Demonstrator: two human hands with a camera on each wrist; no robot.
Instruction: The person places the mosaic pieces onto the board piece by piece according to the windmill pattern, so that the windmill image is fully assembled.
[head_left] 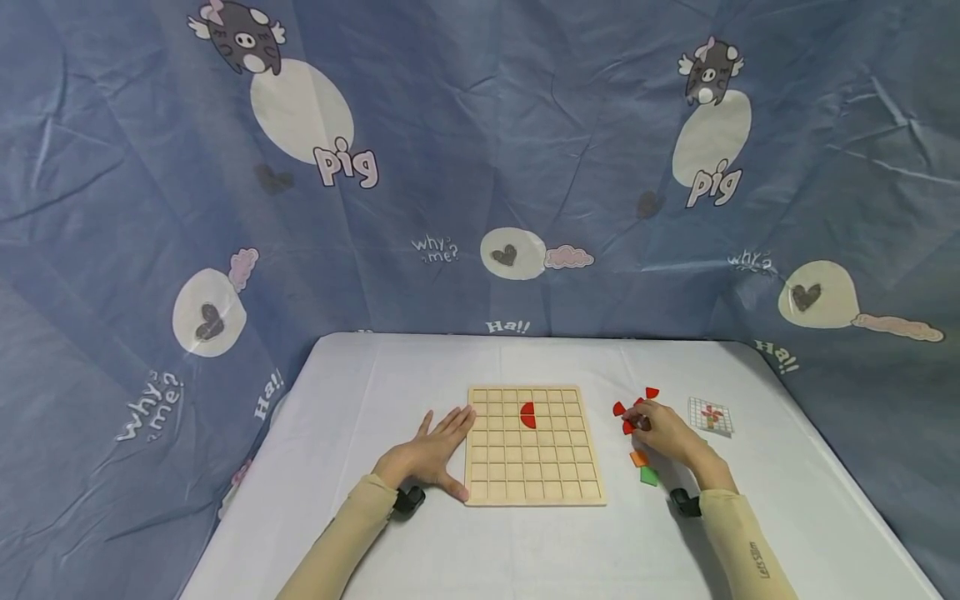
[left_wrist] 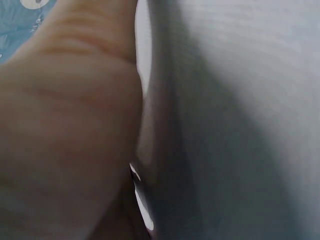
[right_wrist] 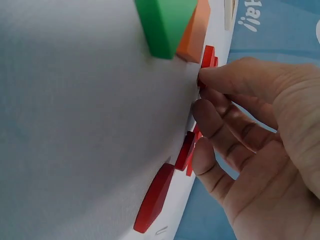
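A square wooden grid board [head_left: 534, 503] lies on the white table, with two red quarter-circle pieces [head_left: 528, 422] side by side in its upper middle cells. My left hand [head_left: 426, 457] is spread beside the board, fingertips at its left edge and thumb by the near-left corner. The left wrist view is mostly filled by that hand at the tabletop. To the right of the board, my right hand [head_left: 666, 428] reaches down among loose red pieces [right_wrist: 155, 199]. Its thumb and fingers pinch a small red piece [right_wrist: 207, 56], partly hidden by the thumb.
Nearer me than the red pieces lie an orange piece [head_left: 639, 459] and a green piece [head_left: 648, 476]. A pattern card [head_left: 699, 411] with a gridded picture lies to the right of my right hand. Behind the table hangs a blue printed cloth [head_left: 420, 192].
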